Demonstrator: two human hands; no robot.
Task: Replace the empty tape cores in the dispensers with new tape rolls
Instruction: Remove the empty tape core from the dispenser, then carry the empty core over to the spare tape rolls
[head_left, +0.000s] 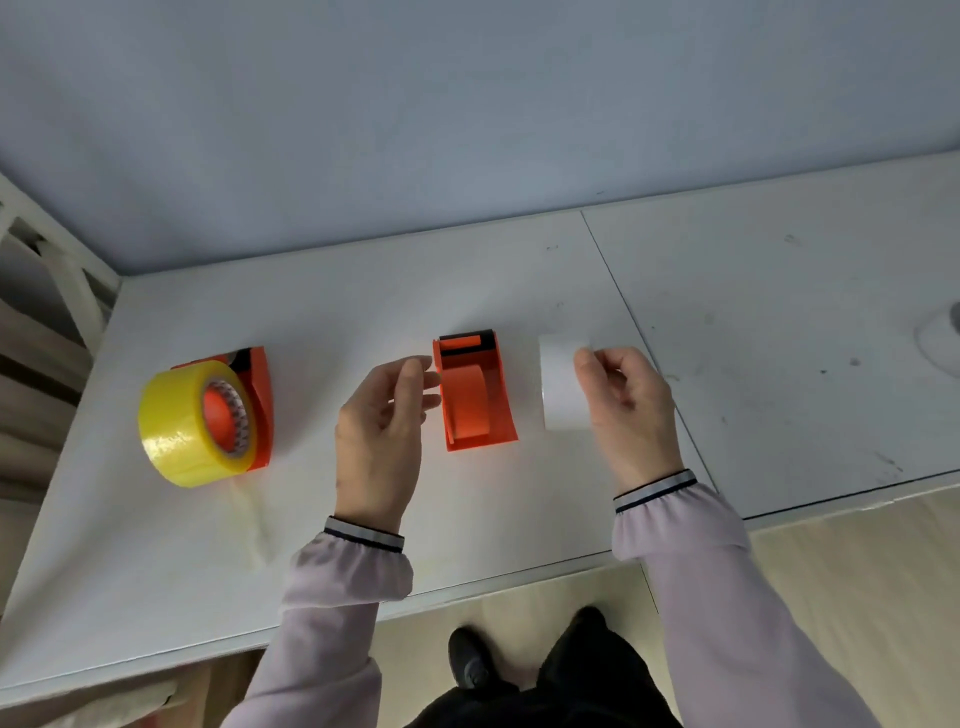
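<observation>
Dispenser sits empty-hubbed just left of the right hand, whose grip holds the white roll; the left hand, fingers loosely parted, flanks its other side.

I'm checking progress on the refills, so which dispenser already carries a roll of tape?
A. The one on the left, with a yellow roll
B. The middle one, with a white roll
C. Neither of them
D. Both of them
A: the yellow roll sits on the hub of the left dispenser, while the middle dispenser shows only its bare orange hub and the white roll is in the right hand.
</observation>
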